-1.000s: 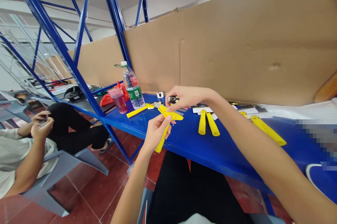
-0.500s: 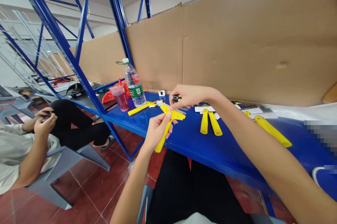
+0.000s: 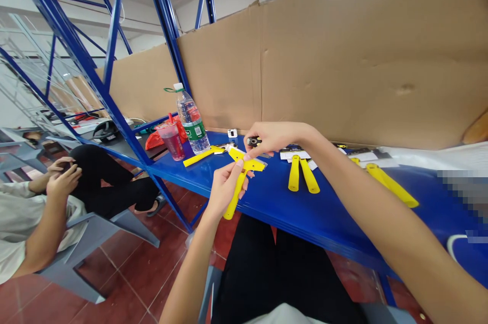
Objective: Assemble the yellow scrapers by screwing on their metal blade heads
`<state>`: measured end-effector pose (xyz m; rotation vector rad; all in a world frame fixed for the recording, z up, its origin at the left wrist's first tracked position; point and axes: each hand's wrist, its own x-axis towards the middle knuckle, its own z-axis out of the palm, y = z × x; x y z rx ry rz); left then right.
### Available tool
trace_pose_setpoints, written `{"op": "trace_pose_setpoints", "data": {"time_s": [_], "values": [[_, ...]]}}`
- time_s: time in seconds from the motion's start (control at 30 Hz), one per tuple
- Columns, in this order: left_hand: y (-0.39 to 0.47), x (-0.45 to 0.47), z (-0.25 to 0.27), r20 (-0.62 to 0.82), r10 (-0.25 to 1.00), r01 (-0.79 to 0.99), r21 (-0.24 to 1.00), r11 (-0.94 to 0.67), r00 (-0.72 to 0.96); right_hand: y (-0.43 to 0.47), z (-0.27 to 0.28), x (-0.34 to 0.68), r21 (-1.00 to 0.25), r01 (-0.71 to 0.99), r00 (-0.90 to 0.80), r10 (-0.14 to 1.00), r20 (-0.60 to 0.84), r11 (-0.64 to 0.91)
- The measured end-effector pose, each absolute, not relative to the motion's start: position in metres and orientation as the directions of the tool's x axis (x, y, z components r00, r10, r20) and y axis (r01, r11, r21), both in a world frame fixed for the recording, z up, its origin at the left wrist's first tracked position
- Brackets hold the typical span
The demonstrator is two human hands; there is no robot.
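My left hand is closed round the handle of a yellow scraper, its wide head up and tilted over the front of the blue table. The left thumb presses near where handle and head join. My right hand reaches in from above, thumb and fingertips pinched at the scraper's head. Tucked in that same hand is a short black tool with a greyish round end; its kind is partly hidden by the fingers. A clear or metallic strip shows along the head's far side, too small to make out.
More yellow scrapers lie on the blue table: one scraper at left, a pair right of my hands, another farther right. A water bottle and red drink cup stand at left. A seated person is beyond.
The view has shifted slightly, so the table things sit a little farther left. Both hands stay at the scraper, with the right fingertips still on its head.
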<state>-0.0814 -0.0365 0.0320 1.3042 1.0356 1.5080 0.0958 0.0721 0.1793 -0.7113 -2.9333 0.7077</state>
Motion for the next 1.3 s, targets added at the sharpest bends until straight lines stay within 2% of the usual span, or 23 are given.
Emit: {"op": "trace_pose_setpoints", "data": {"time_s": [0.37,0.7,1.3], "values": [[-0.0397,-0.0802,0.0319,0.29,0.954,-0.16,0.941,-0.298,-0.072,0.0743,0.1785,0.0977,-0.464,0.398,-0.901,0.433,-0.033,0.792],[-0.039,-0.0783,0.0319,0.28,0.954,-0.175,0.94,-0.295,-0.102,0.0741,0.1795,0.0987,-0.478,0.358,-0.919,0.394,-0.025,0.802],[-0.0408,-0.0797,0.0314,0.313,0.945,-0.156,0.933,-0.324,-0.092,0.0741,0.1789,0.0989,-0.493,0.344,-0.918,0.396,0.001,0.799]]}}
